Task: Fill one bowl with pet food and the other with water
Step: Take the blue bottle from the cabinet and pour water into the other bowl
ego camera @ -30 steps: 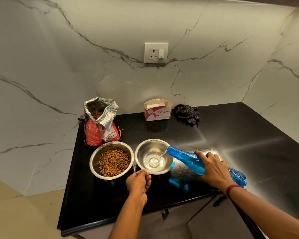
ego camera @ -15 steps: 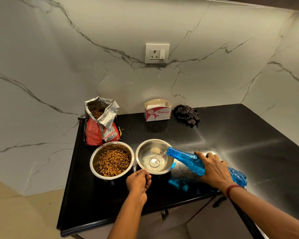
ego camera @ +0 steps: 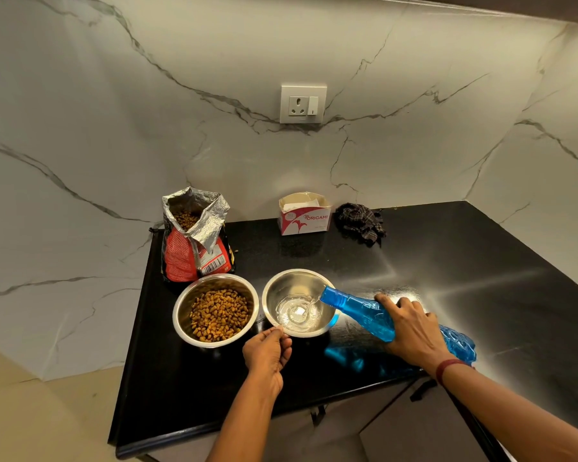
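Note:
Two steel bowls stand side by side on the black counter. The left bowl holds brown pet food kibble. The right bowl has a shallow pool of water in its bottom. My right hand grips a blue plastic bottle, tipped almost flat, its mouth over the right bowl's rim with a thin stream running in. My left hand pinches the near rim of the right bowl. An open red pet food bag with foil lining stands behind the left bowl.
A small white and red tissue box and a crumpled dark cloth sit at the back by the marble wall. A wall socket is above them. The black counter stretches to the right; its front edge is close to my arms.
The water pool in the right bowl has grown a little. Both hands and the bottle stay almost where they were.

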